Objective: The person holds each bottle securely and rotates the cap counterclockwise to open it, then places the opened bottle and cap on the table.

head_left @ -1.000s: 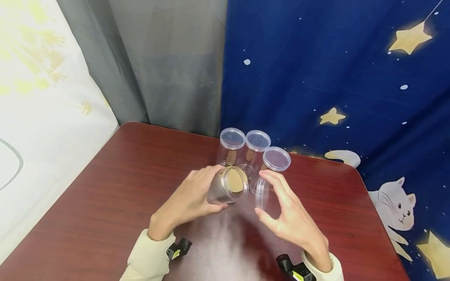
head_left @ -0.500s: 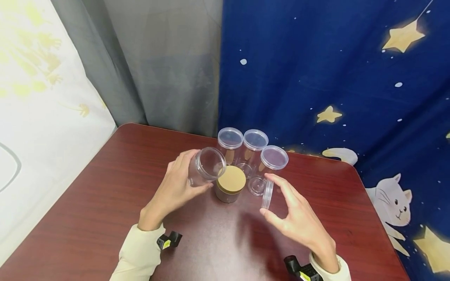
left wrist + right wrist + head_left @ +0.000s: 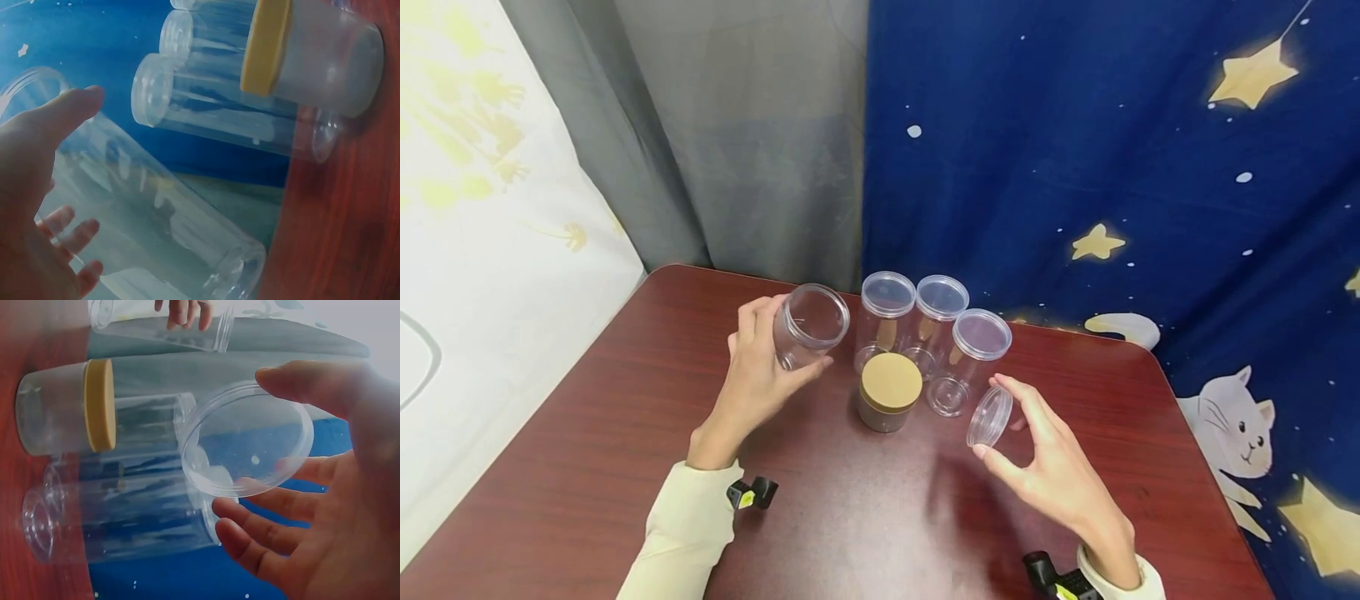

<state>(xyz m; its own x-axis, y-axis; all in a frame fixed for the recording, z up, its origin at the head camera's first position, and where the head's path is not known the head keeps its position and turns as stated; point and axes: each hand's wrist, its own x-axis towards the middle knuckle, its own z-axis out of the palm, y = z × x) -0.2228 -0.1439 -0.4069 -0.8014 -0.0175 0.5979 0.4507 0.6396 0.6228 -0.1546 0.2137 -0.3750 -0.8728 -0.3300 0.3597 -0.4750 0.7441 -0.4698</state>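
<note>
A tall clear plastic jar [image 3: 795, 333], its mouth uncovered, leans in my left hand [image 3: 747, 383], whose fingers and thumb go round its side. In the left wrist view the jar [image 3: 156, 194] slants over the table edge with its base toward the lower right. My right hand [image 3: 1054, 471] pinches a clear round lid [image 3: 989, 417] by its rim between thumb and fingers, tilted on edge. Between the hands stands a short frosted jar with a gold lid [image 3: 891, 382]. Just behind it are three tall clear jars with lids on [image 3: 976, 354].
Dark red-brown wood makes up the tabletop [image 3: 850, 517]. A grey curtain [image 3: 760, 150] and a blue star-patterned curtain [image 3: 985, 167] hang along the far edge. White patterned cloth [image 3: 490, 292] hangs at the left.
My left hand has carried the clear jar left and back, from over the short gold-lidded jar, which now stands uncovered. My right hand has drawn the clear lid slightly right and turned its face.
</note>
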